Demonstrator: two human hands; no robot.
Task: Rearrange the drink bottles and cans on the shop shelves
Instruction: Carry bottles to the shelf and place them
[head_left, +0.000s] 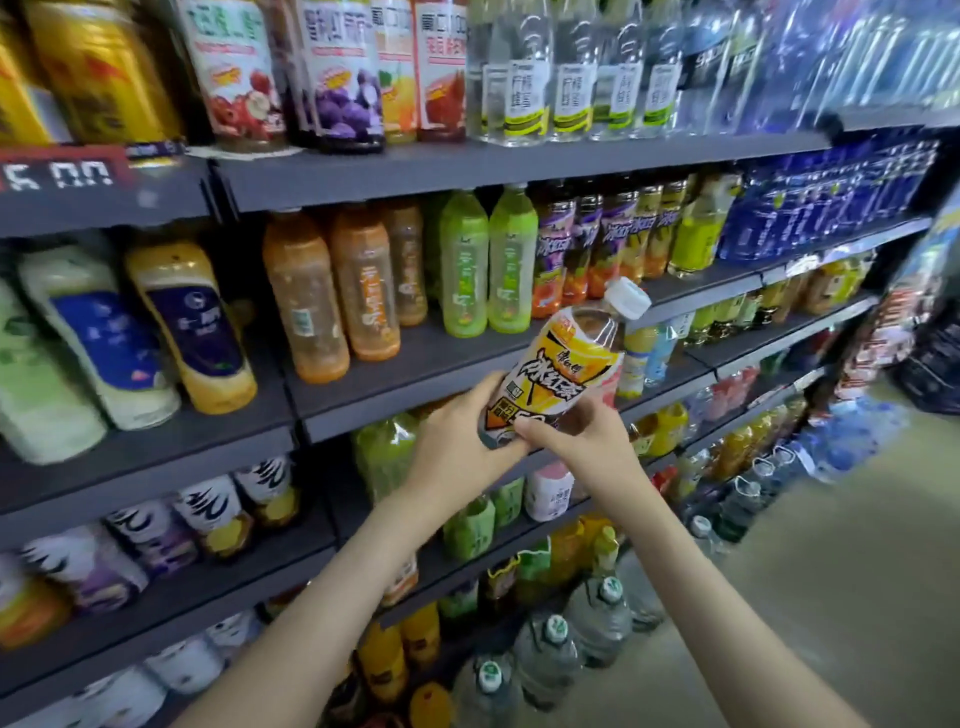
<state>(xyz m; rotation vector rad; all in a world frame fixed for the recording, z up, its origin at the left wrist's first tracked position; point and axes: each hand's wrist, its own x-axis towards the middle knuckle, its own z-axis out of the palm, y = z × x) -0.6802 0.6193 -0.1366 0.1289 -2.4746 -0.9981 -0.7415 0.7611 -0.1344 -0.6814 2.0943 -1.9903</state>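
A big iced-tea bottle (561, 364) with a yellow and white label and a white cap is tilted, cap up to the right, in front of the dark shelves. My left hand (460, 439) grips its base from the left. My right hand (576, 439) grips the base from the right, thumb across the label. Behind the bottle, the second shelf (415, 364) carries orange bottles (332, 296), green bottles (485, 265) and iced-tea bottles with purple and yellow labels (613, 234).
The top shelf holds gold cans (98, 73), juice bottles (343, 67) and clear water bottles (561, 67). White and yellow bottles (135, 332) stand at the left. Large water jugs (550, 654) sit on the floor below. The aisle floor (831, 597) lies to the right.
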